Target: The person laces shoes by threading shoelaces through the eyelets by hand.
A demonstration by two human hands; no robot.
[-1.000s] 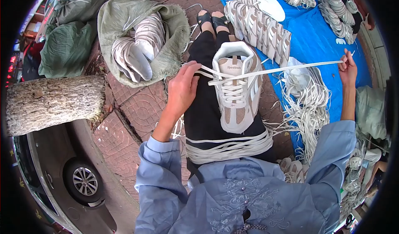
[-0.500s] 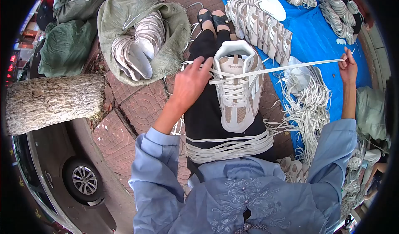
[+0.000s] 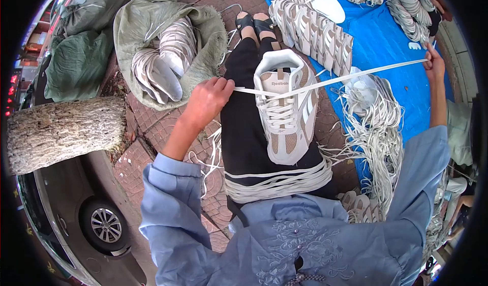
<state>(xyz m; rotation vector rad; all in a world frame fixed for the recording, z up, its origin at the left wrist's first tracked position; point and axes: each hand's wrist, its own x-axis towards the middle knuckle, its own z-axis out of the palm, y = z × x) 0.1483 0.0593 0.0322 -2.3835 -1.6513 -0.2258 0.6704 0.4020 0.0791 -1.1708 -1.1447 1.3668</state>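
A beige and white shoe lies on my black-trousered legs, its toe toward my body. White lace crosses its front. My left hand, fingers curled closed, grips one end of the shoelace just left of the shoe. Far to the right, over the blue sheet, my right hand pinches the other end, and the lace is pulled straight between them. A bundle of white laces lies across my lap.
An open sack holding stacked shoe uppers stands at upper left, near a log. On the blue sheet are rows of shoe uppers and a heap of loose laces. A parked car is at lower left.
My left hand moved to the shoe, then back left and closed on the lace. My right hand has moved up and outward. The lace is now taut on both sides of the shoe.
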